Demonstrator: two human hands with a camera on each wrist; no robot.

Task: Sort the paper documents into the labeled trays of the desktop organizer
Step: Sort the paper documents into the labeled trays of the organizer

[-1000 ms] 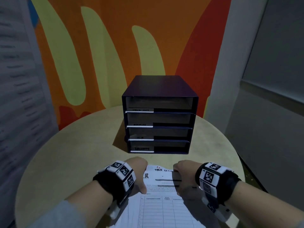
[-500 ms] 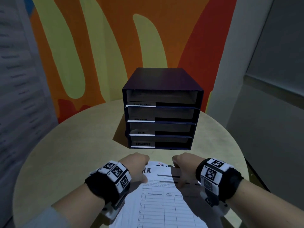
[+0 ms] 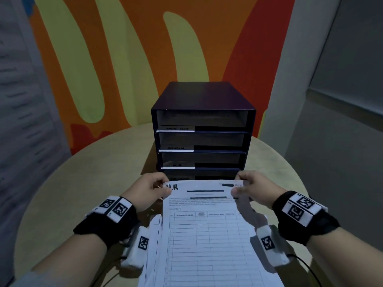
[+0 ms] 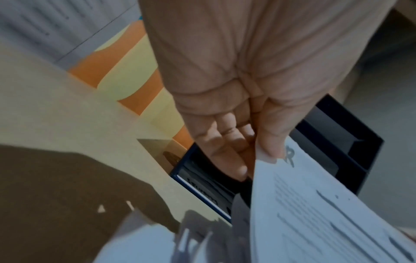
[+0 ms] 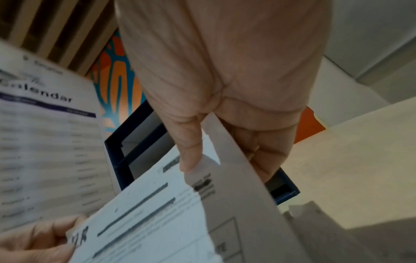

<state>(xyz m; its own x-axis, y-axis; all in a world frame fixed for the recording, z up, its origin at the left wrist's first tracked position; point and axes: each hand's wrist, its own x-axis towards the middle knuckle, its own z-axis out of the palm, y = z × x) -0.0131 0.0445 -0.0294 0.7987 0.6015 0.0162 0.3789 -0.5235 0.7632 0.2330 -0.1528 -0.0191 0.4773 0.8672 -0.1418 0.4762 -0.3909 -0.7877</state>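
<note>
The near end of the sheet (image 3: pixel 207 235) runs off the bottom of the head view, and the papers beneath it (image 3: pixel 154 235) show only as a sliver of edges by the left wrist. The organizer's (image 3: pixel 203 129) lowest tray is mostly blocked by the raised top edge of the sheet; the labels on the trays above are too blurred to read, though the third one down looks like "H.R". In the right wrist view a second page headed "Calendar" (image 5: pixel 49 142) shows at the left, smeared; where it lies I cannot tell.

Now the sheet itself: marked "H.R" at its top left corner, a printed table lower down, it is stretched between the two hands, top edge just short of the organizer's front. The left hand (image 3: pixel 147 191) has that "H.R" corner, thumb on top, fingers (image 4: pixel 227 140) curled underneath, pinching the paper. The right hand (image 3: pixel 255 189) has the opposite top corner, thumb pressed onto the printed face, fingers (image 5: pixel 268 154) folded behind, clamped on the paper too. Both pairs of fingers sit just in front of the organizer's lower trays, above the round pale surface (image 3: pixel 83 193). The sheet slopes from the fingers down toward the person.
</note>
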